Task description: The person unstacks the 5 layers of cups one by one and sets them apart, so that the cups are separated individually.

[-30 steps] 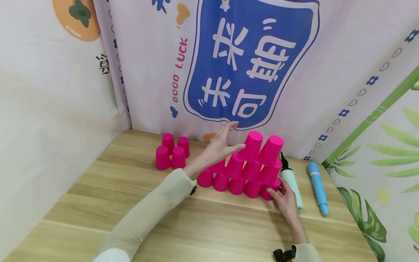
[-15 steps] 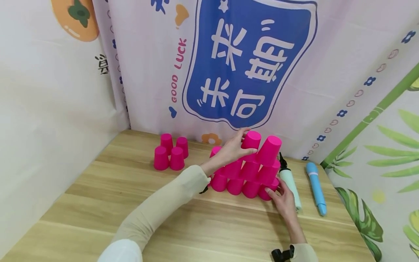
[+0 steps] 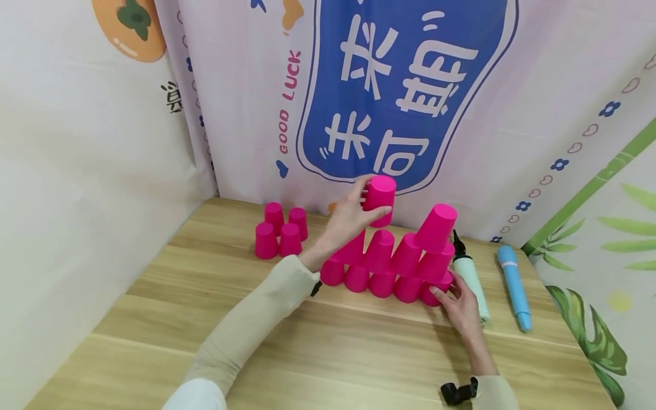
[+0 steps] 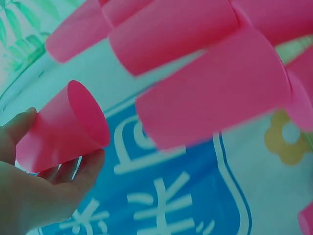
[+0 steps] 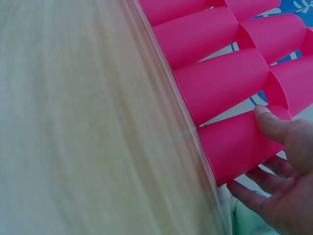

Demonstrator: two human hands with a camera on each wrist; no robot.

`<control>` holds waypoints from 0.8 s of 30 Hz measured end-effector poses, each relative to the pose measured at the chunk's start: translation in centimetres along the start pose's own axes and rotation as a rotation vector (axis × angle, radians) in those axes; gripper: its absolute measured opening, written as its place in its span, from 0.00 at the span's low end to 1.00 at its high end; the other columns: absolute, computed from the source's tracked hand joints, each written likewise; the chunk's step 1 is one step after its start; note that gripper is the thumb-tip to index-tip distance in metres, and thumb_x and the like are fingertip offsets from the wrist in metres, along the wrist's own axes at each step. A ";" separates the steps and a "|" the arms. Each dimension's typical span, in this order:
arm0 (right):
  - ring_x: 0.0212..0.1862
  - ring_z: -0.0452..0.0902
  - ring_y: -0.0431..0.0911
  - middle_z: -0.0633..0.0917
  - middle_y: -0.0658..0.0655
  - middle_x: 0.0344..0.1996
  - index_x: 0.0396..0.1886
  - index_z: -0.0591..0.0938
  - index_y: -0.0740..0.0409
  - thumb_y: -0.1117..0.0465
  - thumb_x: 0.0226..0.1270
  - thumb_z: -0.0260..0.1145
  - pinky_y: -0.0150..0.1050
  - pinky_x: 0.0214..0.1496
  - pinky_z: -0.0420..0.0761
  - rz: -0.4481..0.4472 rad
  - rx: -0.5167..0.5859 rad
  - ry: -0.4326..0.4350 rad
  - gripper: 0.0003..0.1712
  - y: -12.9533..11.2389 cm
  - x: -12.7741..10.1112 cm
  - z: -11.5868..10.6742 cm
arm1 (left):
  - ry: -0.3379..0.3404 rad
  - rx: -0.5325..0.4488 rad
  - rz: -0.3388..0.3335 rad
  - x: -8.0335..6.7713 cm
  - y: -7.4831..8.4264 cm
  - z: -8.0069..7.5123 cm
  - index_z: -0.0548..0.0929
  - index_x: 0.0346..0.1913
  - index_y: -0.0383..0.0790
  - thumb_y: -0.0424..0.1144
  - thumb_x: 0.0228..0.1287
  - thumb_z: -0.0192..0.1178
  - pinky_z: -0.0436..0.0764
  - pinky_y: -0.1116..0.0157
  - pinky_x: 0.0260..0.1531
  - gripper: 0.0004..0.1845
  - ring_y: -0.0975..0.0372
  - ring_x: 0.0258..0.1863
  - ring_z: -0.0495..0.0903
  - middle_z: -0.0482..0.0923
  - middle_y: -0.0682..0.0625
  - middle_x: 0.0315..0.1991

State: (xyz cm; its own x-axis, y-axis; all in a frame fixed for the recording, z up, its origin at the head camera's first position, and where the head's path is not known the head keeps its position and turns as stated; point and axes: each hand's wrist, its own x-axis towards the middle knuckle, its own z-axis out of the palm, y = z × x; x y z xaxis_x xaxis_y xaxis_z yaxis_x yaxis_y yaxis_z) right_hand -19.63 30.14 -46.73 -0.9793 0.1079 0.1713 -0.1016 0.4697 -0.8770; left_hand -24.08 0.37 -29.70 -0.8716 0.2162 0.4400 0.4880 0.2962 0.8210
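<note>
Nearest to the camera, the right hand (image 3: 463, 307) rests on the wooden table (image 3: 328, 353) at the right end of the cup pyramid (image 3: 394, 267), with its fingers (image 5: 271, 125) nearly straight and laid against the bottom corner cup (image 5: 239, 147); they press it lightly and do not close around it. This hand seems to brace the base, so a small push inward or a sudden release could make the lower row slide on the smooth wood, and then the rows above would fall. Just behind the right hand lies a white hand pump (image 3: 471, 285), and beside it a blue stick-like object (image 3: 514, 287); a cup that rolls away to the right could knock against them. Farther in, the left hand (image 3: 351, 219) holds one pink cup (image 3: 380, 193) upside down in the air above the left part of the pyramid, the thumb on one side and the fingers curled on the other, as the left wrist view (image 4: 58, 132) shows it. One cup (image 3: 438, 228) at the upper right of the pyramid stands tilted, and I judge it the weakest point: if the sleeve or the held cup touches the pile, this cup may tip first. The grip on the held cup is only by the fingertips, so it could also slip and drop on the rows below. At the far left, well apart, stands a small group of four cups (image 3: 281, 230), safe from any collapse.
</note>
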 end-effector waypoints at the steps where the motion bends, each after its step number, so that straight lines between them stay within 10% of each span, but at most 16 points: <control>1: 0.62 0.70 0.59 0.72 0.64 0.63 0.71 0.65 0.58 0.55 0.63 0.69 0.17 0.48 0.71 0.002 -0.007 -0.001 0.39 0.0 0.1 0.0 | 0.019 0.002 -0.002 -0.2 0.0 -0.6 0.62 0.68 0.43 0.37 0.57 0.69 0.83 0.62 0.44 0.38 0.54 0.55 0.74 0.71 0.45 0.57; 17: 0.63 0.69 0.60 0.70 0.64 0.65 0.72 0.63 0.57 0.54 0.64 0.68 0.49 0.61 0.73 0.011 -0.028 -0.015 0.40 0.1 -0.2 0.2 | 0.225 0.090 -0.066 -3.7 -2.5 -7.0 0.63 0.68 0.43 0.38 0.58 0.69 0.80 0.56 0.49 0.37 0.53 0.55 0.74 0.73 0.44 0.57; 24: 0.62 0.70 0.58 0.72 0.63 0.63 0.71 0.64 0.56 0.55 0.63 0.69 0.21 0.51 0.74 0.007 -0.030 0.003 0.39 0.1 0.2 0.0 | 0.289 0.066 -0.124 -5.6 -4.4 -9.5 0.64 0.67 0.41 0.38 0.59 0.68 0.78 0.51 0.51 0.35 0.50 0.54 0.73 0.72 0.41 0.56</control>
State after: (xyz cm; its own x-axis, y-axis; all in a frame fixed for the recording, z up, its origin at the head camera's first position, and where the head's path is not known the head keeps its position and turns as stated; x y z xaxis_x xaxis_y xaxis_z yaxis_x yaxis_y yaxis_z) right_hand -19.86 30.22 -46.80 -0.9794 0.1138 0.1667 -0.0896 0.4950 -0.8643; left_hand -21.80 -10.99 -32.34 -0.8975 -0.0958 0.4305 0.3705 0.3656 0.8538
